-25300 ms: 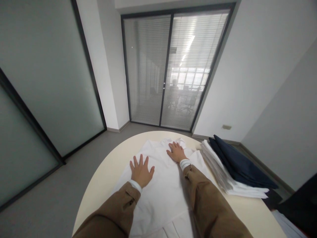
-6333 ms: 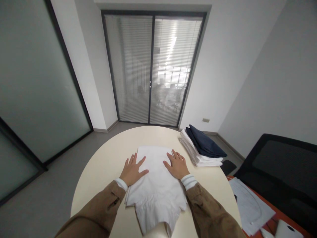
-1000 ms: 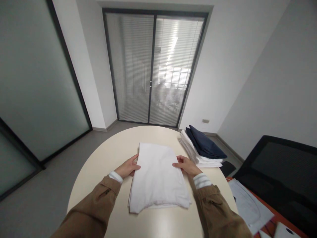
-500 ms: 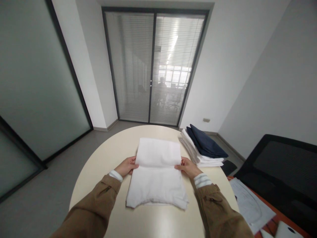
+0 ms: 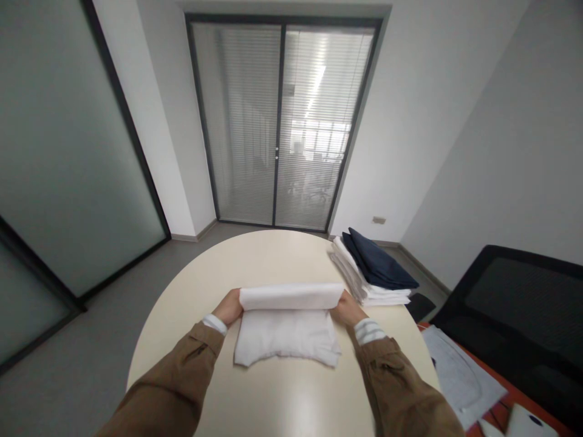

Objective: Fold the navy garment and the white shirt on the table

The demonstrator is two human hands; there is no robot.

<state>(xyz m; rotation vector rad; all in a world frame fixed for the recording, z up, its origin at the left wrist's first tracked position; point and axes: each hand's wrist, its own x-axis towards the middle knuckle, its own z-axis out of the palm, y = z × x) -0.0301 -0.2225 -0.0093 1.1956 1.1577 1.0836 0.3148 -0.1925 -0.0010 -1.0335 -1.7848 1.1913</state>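
Observation:
A folded white T-shirt lies on the round cream table in front of me. Its near edge curves inward like a neckline, and its far part is doubled over toward me as a band. My left hand grips the left end of that band, fingers closed and partly hidden by the cloth. At the right end, my right hand is closed on the same fold, its fingertips also out of sight.
A stack of folded white clothes with dark navy ones on top sits at the table's right edge. Beyond it stand a black mesh chair and an orange-red surface bearing a pale sheet. Glass doors are at the back.
The far half of the T-shirt has been lifted and brought over toward me, making the cloth shorter. Both hands stay at its sides, and its near edge has shifted slightly away from me.

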